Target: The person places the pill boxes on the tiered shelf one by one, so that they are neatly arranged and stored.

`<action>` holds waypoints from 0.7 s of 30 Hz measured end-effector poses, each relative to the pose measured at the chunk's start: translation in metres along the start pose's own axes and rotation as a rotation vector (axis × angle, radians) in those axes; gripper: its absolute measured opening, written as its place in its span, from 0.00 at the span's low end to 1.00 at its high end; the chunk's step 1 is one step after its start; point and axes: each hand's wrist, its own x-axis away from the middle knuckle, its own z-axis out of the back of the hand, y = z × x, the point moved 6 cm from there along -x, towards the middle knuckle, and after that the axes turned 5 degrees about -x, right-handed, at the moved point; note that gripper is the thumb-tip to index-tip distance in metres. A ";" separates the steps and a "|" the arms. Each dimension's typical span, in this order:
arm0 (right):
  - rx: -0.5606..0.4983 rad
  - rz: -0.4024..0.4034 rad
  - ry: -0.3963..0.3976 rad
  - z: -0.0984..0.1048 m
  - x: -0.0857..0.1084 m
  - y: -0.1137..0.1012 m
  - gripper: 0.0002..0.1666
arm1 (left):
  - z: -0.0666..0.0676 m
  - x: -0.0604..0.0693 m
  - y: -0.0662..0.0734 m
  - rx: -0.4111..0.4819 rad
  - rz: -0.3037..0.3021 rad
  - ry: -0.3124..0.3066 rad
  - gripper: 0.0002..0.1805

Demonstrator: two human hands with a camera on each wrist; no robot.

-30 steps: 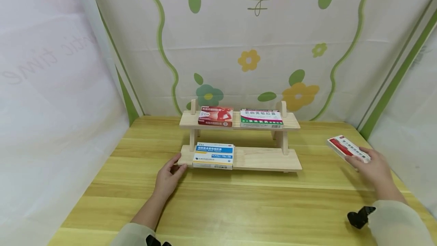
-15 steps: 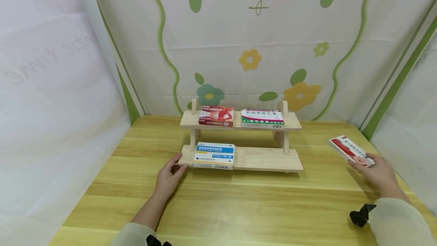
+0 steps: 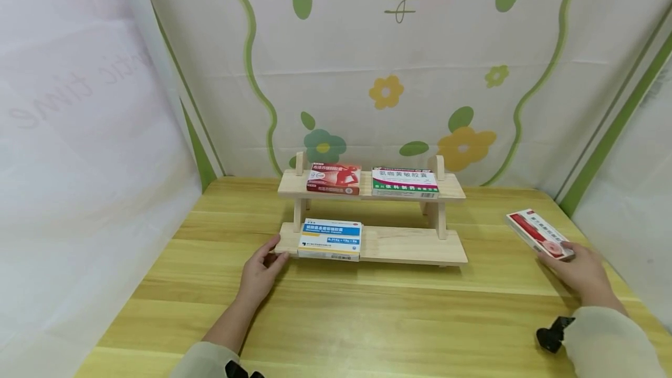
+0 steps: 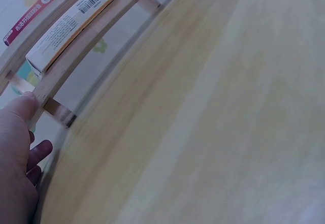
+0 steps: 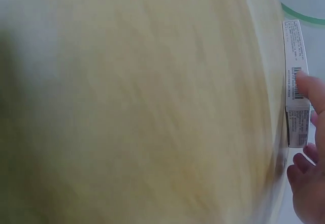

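Note:
My left hand (image 3: pixel 258 273) grips the left end of a two-tier wooden shelf (image 3: pixel 409 244). In the left wrist view its thumb (image 4: pixel 25 104) lies against the lower board, with other fingers curled below. Far to the right, my right hand (image 3: pixel 583 270) holds the near end of a white and red medicine box (image 3: pixel 536 231) between thumb and fingers. The right wrist view shows the thumb on the box's barcode side (image 5: pixel 294 64). The box lies low over the table; whether it touches the wood I cannot tell.
On the upper board sit a red medicine box (image 3: pixel 333 178) and a green and white one (image 3: pixel 404 182). A blue and white box (image 3: pixel 329 239) lies on the lower board's left part. The wooden table (image 3: pixel 378 314) ends at fabric walls (image 3: pixel 325 74) behind and beside it.
My right hand has slid toward the near end of its medicine box, showing more of the box's face, and the box has shifted slightly right. The left hand stays on the shelf.

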 end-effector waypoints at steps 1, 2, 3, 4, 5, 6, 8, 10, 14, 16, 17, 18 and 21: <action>0.002 -0.002 0.008 0.000 0.000 0.000 0.55 | 0.000 0.000 0.000 0.002 -0.002 0.002 0.28; 0.004 -0.007 0.015 0.000 0.000 0.001 0.55 | 0.000 0.000 0.000 0.003 -0.002 0.005 0.28; 0.004 -0.013 0.021 0.001 0.000 0.002 0.55 | 0.000 0.000 0.000 0.005 -0.001 0.006 0.28; 0.006 -0.021 0.028 0.001 0.000 0.002 0.54 | -0.001 0.000 0.000 0.006 -0.004 0.007 0.28; 0.005 -0.027 0.031 0.001 0.000 0.002 0.55 | 0.000 0.000 0.000 0.001 -0.009 0.007 0.28; 0.002 -0.031 0.033 0.001 0.000 0.003 0.55 | 0.000 0.000 0.000 0.003 -0.002 0.005 0.28; -0.002 -0.036 0.039 0.002 0.000 0.002 0.55 | 0.000 -0.001 0.000 0.005 0.001 0.003 0.28; -0.005 -0.041 0.046 0.002 0.001 0.002 0.55 | 0.000 -0.001 -0.001 0.007 0.005 -0.002 0.28; -0.008 -0.064 0.060 0.001 0.002 0.002 0.55 | 0.000 -0.001 -0.001 0.012 0.015 -0.009 0.28; -0.016 -0.088 0.062 0.001 0.003 0.003 0.55 | 0.000 -0.001 0.000 0.014 0.017 -0.010 0.28; -0.022 -0.102 0.059 0.000 0.003 0.004 0.55 | 0.000 -0.001 -0.001 0.015 0.017 -0.011 0.28; -0.030 -0.119 0.056 0.000 0.003 0.004 0.56 | 0.000 -0.001 -0.001 0.014 0.017 -0.012 0.28; -0.079 -0.163 0.048 0.002 0.005 0.004 0.58 | 0.000 -0.001 -0.001 0.020 0.024 -0.013 0.28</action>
